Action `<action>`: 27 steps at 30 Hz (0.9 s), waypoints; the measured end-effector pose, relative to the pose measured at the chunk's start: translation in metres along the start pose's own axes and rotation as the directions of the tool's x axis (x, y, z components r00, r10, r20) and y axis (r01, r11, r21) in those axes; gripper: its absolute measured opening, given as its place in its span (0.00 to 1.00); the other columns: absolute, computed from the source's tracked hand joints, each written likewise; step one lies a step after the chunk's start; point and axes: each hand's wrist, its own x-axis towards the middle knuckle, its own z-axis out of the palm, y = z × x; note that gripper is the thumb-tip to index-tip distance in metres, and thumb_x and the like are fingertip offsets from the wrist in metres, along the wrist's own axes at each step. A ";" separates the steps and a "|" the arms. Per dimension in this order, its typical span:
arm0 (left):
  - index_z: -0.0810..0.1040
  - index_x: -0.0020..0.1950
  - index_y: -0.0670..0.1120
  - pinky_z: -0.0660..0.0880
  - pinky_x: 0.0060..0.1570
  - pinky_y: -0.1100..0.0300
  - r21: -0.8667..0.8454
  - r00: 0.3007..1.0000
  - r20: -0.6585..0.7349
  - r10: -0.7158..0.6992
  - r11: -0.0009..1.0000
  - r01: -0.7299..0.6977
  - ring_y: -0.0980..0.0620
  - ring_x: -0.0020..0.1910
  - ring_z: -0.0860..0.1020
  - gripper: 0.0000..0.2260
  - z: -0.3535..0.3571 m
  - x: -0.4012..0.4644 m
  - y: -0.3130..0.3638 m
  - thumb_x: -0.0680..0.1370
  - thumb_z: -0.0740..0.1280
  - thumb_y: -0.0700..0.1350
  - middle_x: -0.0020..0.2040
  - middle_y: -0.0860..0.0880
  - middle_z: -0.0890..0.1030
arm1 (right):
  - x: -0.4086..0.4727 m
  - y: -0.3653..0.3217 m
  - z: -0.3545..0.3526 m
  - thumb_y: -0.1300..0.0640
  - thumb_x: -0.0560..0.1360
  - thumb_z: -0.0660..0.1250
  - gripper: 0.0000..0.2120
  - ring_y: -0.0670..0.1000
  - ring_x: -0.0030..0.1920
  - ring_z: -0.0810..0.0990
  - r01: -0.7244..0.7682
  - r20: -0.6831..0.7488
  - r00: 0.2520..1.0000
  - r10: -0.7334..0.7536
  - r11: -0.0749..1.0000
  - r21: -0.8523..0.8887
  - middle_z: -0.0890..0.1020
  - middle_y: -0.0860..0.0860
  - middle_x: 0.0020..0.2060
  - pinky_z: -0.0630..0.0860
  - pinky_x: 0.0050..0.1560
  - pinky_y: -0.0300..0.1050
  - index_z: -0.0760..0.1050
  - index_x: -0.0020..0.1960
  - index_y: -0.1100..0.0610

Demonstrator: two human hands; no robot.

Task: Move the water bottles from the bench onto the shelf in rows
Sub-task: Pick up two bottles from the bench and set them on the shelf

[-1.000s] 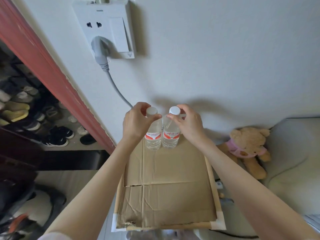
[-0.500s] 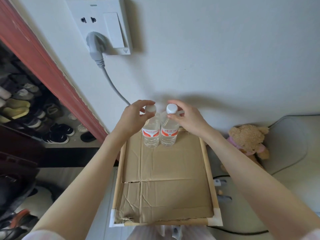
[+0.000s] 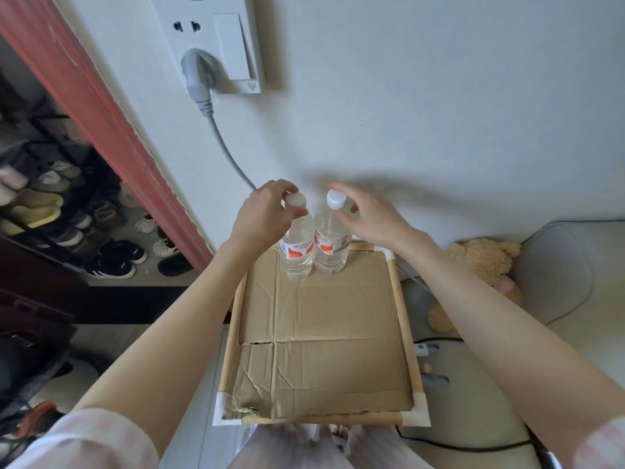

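Observation:
Two clear water bottles with red-and-white labels stand upright, side by side and touching, at the far edge of the cardboard-lined shelf (image 3: pixel 338 333), close to the wall. My left hand (image 3: pixel 260 220) pinches the white cap of the left bottle (image 3: pixel 297 255) between thumb and fingers. My right hand (image 3: pixel 368 214) holds the right bottle (image 3: pixel 330 252) at its neck, just under the cap, with the index finger curled behind the cap. The bench is out of view.
A wooden frame with taped corners (image 3: pixel 400 299) rims the shelf. A wall socket (image 3: pixel 216 45) with a grey cable hangs above. A shoe rack (image 3: pixel 50 211) is at the left, and a teddy bear (image 3: pixel 480 265) and a sofa (image 3: pixel 575 265) are at the right.
Both bottles stay at the back of the shelf with my hands still at their tops. The view has tilted down a little, so more of the shelf's near edge shows.

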 end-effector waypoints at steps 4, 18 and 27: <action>0.72 0.54 0.44 0.73 0.47 0.52 0.084 1.000 -0.022 0.010 0.996 -0.008 0.46 0.48 0.76 0.18 0.001 -0.003 0.002 0.70 0.70 0.51 0.53 0.46 0.76 | 0.004 0.000 -0.010 0.53 0.73 0.66 0.15 0.53 0.46 0.76 -0.027 0.019 0.999 0.028 0.998 -0.057 0.78 0.49 0.48 0.67 0.44 0.43 0.70 0.59 0.52; 0.75 0.57 0.42 0.69 0.50 0.56 0.097 0.996 0.073 0.050 0.994 -0.057 0.44 0.48 0.74 0.15 -0.011 -0.004 0.005 0.73 0.68 0.47 0.54 0.40 0.73 | 0.011 -0.019 -0.008 0.45 0.69 0.70 0.18 0.54 0.44 0.71 -0.088 -0.031 0.996 0.086 0.992 -0.087 0.74 0.53 0.43 0.63 0.39 0.45 0.68 0.46 0.57; 0.76 0.58 0.43 0.62 0.43 0.68 0.085 0.974 0.165 0.157 0.981 -0.173 0.51 0.45 0.72 0.14 -0.016 0.002 0.001 0.74 0.63 0.35 0.57 0.44 0.76 | 0.008 -0.021 -0.017 0.57 0.73 0.66 0.16 0.50 0.51 0.73 -0.041 0.094 0.995 0.045 0.998 -0.050 0.76 0.53 0.58 0.63 0.49 0.38 0.73 0.60 0.55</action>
